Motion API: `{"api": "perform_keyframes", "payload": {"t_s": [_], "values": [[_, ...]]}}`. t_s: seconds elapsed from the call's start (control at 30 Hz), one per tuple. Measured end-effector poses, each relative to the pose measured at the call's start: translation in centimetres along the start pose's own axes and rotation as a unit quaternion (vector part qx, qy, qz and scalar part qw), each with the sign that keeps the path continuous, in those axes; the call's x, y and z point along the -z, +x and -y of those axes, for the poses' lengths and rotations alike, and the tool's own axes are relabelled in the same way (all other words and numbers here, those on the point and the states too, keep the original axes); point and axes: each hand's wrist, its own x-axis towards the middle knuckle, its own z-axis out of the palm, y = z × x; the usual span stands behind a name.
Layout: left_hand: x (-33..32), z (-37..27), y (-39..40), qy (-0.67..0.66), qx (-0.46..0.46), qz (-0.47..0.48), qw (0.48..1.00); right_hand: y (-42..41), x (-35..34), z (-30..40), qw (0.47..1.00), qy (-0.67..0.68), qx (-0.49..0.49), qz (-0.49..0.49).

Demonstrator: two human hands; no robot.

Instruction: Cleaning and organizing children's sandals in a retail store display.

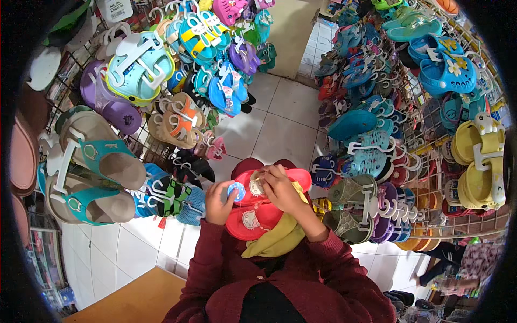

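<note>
A pair of red sandals (pixel 264 214) with cat-face decorations lies on my lap, one sandal above the other in the picture. My left hand (pixel 220 201) grips a small round blue disc (pixel 236 191) with light markings, just left of the sandals. Over the upper sandal, my right hand (pixel 278 186) has its fingers bunched at a small beige piece (pixel 256 176) beside the cat-face decoration; what exactly the fingertips pinch is hard to tell. An olive-yellow cloth (pixel 276 238) is draped under and beside the sandals, below my right wrist.
Wire racks hung with children's sandals and clogs on white hangers stand on the left (pixel 161 121) and right (pixel 420 121). A white tiled floor (pixel 278 133) runs between them. An orange-brown board (pixel 133 298) is at lower left. Another person (pixel 448 262) is at the lower right.
</note>
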Motion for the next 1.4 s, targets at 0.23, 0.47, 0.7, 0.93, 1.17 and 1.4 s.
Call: {"api": "perform_keyframes", "payload": {"t_s": [0.23, 0.47, 0.7, 0.93, 1.17, 1.4], "values": [[-0.9, -0.6, -0.5, -0.197, 0.104, -0.049, 0.974, 0.0, -0.2, -0.1, 0.999, 0.039, 0.014, -0.021], [0.4, 0.4, 2.4, -0.095, 0.074, 0.076, 0.990, -0.2, -0.3, -0.2, 0.998, 0.055, 0.006, -0.030], [1.0, -0.5, 2.8, -0.103, 0.040, 0.142, 0.984, -0.3, -0.7, -0.6, 0.996, 0.068, 0.008, -0.054], [1.9, -2.1, 3.8, -0.073, -0.022, 0.212, 0.974, -0.4, -0.7, -0.5, 0.996, 0.069, 0.007, -0.062], [2.2, -2.2, 4.0, -0.083, -0.068, 0.232, 0.967, -0.5, -0.9, -0.7, 0.996, 0.068, 0.002, -0.064], [3.5, -2.4, 4.3, -0.079, -0.147, 0.302, 0.939, -0.6, -0.9, -0.7, 0.995, 0.072, 0.008, -0.066]]}}
